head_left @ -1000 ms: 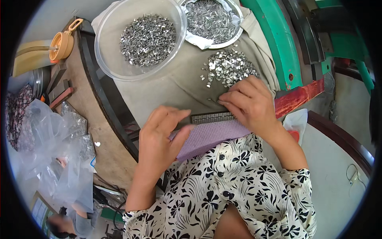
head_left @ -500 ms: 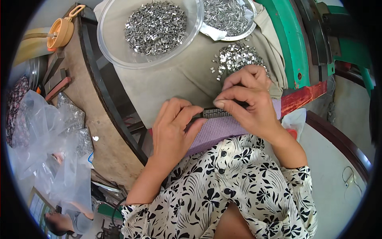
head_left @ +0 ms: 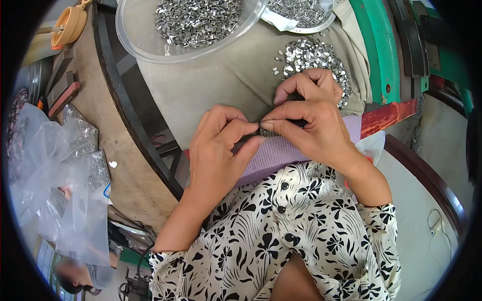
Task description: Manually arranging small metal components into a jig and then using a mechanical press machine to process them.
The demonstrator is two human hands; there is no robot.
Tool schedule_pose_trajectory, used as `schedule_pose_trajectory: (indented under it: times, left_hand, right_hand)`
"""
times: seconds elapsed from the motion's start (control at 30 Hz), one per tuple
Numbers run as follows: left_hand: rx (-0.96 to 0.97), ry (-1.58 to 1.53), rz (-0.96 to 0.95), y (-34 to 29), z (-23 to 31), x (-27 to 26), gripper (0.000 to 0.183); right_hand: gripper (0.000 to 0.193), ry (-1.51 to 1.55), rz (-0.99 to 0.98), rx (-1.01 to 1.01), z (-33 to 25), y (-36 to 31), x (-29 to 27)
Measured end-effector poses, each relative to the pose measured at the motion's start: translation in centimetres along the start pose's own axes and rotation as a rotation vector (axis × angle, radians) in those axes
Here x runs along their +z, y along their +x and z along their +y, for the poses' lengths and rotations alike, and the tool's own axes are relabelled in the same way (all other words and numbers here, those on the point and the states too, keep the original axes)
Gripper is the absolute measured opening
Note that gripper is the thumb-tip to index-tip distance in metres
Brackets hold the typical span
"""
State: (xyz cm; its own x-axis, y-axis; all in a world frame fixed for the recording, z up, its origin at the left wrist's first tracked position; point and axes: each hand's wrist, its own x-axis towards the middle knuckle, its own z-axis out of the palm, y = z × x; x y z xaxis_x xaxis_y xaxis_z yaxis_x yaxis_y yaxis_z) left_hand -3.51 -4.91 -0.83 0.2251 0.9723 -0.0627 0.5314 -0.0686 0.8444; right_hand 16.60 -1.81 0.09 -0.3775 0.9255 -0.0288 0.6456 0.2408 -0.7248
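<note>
The right hand (head_left: pixel 319 118) presses thumb and forefinger together over the ridged metal strip (head_left: pixel 269 133), any pinched piece hidden; the left hand (head_left: pixel 216 145), grip unclear, should steady its end.

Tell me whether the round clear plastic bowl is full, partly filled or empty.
Partly filled. Small silvery metal pieces lie in the bowl, but its near side shows bare plastic; the far rim is out of frame.
</note>
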Motion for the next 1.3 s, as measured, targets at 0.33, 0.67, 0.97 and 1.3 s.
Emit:
schedule_pose_trajectory:
  times: [0.33,0.67,0.97,1.3]
  left_hand:
    - [0.019,0.012,0.008,0.05,-0.04,0.13,0.023]
    - [0.000,0.019,-0.014,-0.03,-0.03,-0.05,0.024]
    - [0.011,0.004,0.003,0.07,0.15,0.15,0.020]
    - [0.007,0.002,0.005,-0.01,0.02,0.09,0.021]
  right_hand:
    - [0.016,-0.037,0.000,0.075,-0.57,0.19,-0.11]
    - [0.014,-0.064,-0.014,0.021,-0.41,0.15,-0.19]
    - [0.014,-0.095,-0.009,0.049,-0.56,0.08,-0.03]
    - [0.012,-0.107,-0.037,-0.001,-0.31,0.20,-0.46]
